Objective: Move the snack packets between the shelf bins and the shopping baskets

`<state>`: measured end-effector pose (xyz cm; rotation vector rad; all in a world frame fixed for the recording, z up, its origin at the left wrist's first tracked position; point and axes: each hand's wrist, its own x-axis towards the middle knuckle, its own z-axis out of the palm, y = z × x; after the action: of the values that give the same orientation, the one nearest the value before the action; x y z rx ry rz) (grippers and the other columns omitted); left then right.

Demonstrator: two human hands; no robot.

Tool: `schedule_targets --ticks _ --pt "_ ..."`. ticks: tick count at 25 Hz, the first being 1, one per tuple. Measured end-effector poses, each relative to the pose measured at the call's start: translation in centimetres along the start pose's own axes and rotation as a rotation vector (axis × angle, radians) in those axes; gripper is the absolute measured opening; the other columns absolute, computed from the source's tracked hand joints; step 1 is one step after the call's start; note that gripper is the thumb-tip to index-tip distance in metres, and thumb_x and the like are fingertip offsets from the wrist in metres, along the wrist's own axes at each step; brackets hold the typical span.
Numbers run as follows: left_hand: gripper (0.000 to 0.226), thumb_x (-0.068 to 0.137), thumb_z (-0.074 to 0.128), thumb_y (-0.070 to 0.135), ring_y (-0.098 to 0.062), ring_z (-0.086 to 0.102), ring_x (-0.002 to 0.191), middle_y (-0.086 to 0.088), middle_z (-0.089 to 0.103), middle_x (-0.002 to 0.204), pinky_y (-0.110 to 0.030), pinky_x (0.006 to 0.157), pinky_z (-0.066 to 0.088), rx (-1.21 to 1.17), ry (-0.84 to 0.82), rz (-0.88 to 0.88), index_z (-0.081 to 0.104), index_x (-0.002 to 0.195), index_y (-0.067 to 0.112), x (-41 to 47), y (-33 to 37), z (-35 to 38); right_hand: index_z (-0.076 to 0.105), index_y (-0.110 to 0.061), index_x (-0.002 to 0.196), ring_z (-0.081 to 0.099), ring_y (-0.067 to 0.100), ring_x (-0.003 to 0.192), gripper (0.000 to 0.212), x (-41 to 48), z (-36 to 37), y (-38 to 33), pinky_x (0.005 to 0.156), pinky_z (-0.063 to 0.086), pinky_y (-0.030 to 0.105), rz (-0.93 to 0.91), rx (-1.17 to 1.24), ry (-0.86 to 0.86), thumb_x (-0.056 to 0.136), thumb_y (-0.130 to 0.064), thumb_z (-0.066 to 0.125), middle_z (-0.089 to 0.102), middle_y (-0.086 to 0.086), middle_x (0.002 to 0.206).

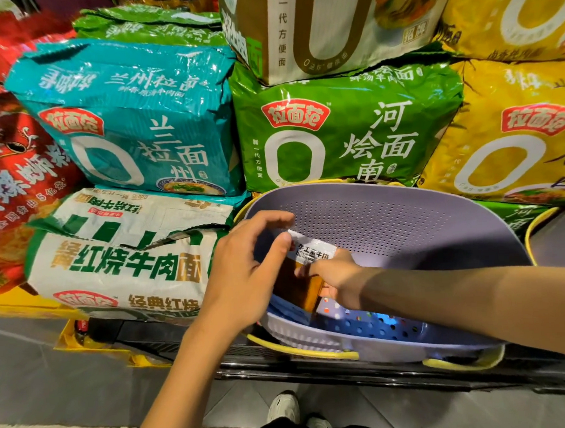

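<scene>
A lilac perforated shopping basket (407, 226) with yellow handles stands tilted on the low shelf edge. Inside it, both hands hold an orange-brown snack packet (299, 289) with a white printed top. My left hand (245, 275) pinches the packet's top edge between thumb and fingers. My right hand (338, 276) reaches in from the right and grips the packet's right side. More packets, blue and spotted, lie at the basket's bottom (357, 318), partly hidden by my hands.
Large noodle multipacks are stacked behind and beside the basket: teal (130, 124), green (345, 127), yellow (518, 140), white-green (118, 257), red (10, 171). A second basket's rim (560, 230) shows at right. My shoes (286, 408) stand on the tiled floor below.
</scene>
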<state>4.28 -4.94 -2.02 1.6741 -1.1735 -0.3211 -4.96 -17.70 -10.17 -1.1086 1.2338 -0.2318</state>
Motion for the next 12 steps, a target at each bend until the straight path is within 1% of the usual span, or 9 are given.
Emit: schedule_targets --ticks 2,3,4,5,6,7,8,10,12 --pt "0.028 0.084 0.043 0.046 -0.002 0.058 0.105 0.014 0.066 0.108 -0.02 0.091 0.044 0.014 0.001 -0.007 0.058 0.106 0.038 0.0 0.0 0.0 0.059 -0.009 0.106 0.066 0.032 0.09 0.094 2.4 -0.5 1.2 0.077 0.057 0.05 0.013 -0.077 -0.024 0.015 -0.02 0.079 0.067 0.017 0.099" --pt "0.029 0.083 0.043 0.047 -0.003 0.058 0.105 0.014 0.066 0.107 -0.02 0.091 0.044 0.024 0.002 -0.01 0.058 0.106 0.038 0.1 0.1 0.0 0.057 -0.008 0.108 0.065 0.034 0.092 0.102 2.6 -0.6 1.4 0.076 0.057 0.049 0.02 -0.108 -0.042 0.009 -0.026 0.075 0.066 0.017 0.101" --pt "0.03 0.083 0.042 0.048 -0.003 0.058 0.105 0.013 0.066 0.107 -0.02 0.09 0.044 0.036 0.002 -0.013 0.058 0.106 0.038 0.1 0.1 0.0 0.056 -0.008 0.106 0.065 0.034 0.092 0.102 2.8 -0.8 1.5 0.075 0.058 0.048 0.021 -0.083 -0.05 0.007 -0.026 0.074 0.065 0.017 0.102" --pt "0.03 0.083 0.043 0.048 -0.003 0.058 0.104 0.014 0.066 0.107 -0.019 0.09 0.043 0.05 0.0 -0.017 0.058 0.106 0.037 0.1 0.2 -0.1 0.057 -0.007 0.101 0.065 0.033 0.09 0.094 1.3 -0.8 0.5 0.074 0.058 0.047 0.02 -0.054 -0.047 0.011 -0.02 0.077 0.065 0.017 0.1" --pt "0.029 0.083 0.044 0.048 -0.003 0.058 0.104 0.014 0.065 0.107 -0.018 0.089 0.043 0.073 -0.004 -0.019 0.059 0.106 0.036 0.1 0.3 -0.1 0.058 -0.005 0.096 0.066 0.031 0.086 0.077 -1.0 -0.9 -1.1 0.072 0.058 0.047 0.012 -0.007 -0.063 0.023 -0.01 0.082 0.067 0.016 0.095" --pt "0.029 0.084 0.045 0.046 -0.004 0.058 0.103 0.013 0.065 0.107 -0.019 0.088 0.042 0.101 -0.012 -0.02 0.059 0.106 0.034 0.2 0.5 -0.2 0.06 -0.005 0.092 0.065 0.029 0.079 0.053 -2.7 -0.9 -2.6 0.069 0.059 0.044 0.027 0.018 -0.086 0.043 0.002 0.08 0.067 0.015 0.09" --pt "0.029 0.085 0.047 0.045 -0.006 0.058 0.103 0.013 0.065 0.107 -0.02 0.088 0.042 0.132 -0.022 -0.019 0.06 0.107 0.032 0.3 0.6 -0.3 0.062 -0.006 0.092 0.064 0.028 0.075 0.035 -3.9 -1.3 -3.9 0.067 0.058 0.042 0.037 0.024 -0.151 0.062 0.01 0.071 0.066 0.016 0.09" --pt "0.038 0.084 0.045 0.048 -0.009 0.059 0.104 0.01 0.066 0.109 -0.026 0.089 0.044 0.206 -0.044 -0.015 0.061 0.112 0.028 0.3 0.8 -0.4 0.065 -0.004 0.104 0.063 0.028 0.079 0.034 -5.4 -2.9 -5.9 0.071 0.056 0.042 -0.003 0.015 -0.261 0.076 0.015 0.057 0.067 0.019 0.101" --pt "0.049 0.082 0.04 0.053 -0.013 0.058 0.108 0.007 0.065 0.115 -0.033 0.093 0.045 0.28 -0.064 0.003 0.06 0.117 0.026 0.3 1.1 -0.5 0.061 -0.004 0.117 0.064 0.027 0.081 0.043 -6.7 -4.2 -7.2 0.07 0.056 0.043 -0.042 0.041 -0.26 0.079 0.016 0.055 0.065 0.019 0.111"
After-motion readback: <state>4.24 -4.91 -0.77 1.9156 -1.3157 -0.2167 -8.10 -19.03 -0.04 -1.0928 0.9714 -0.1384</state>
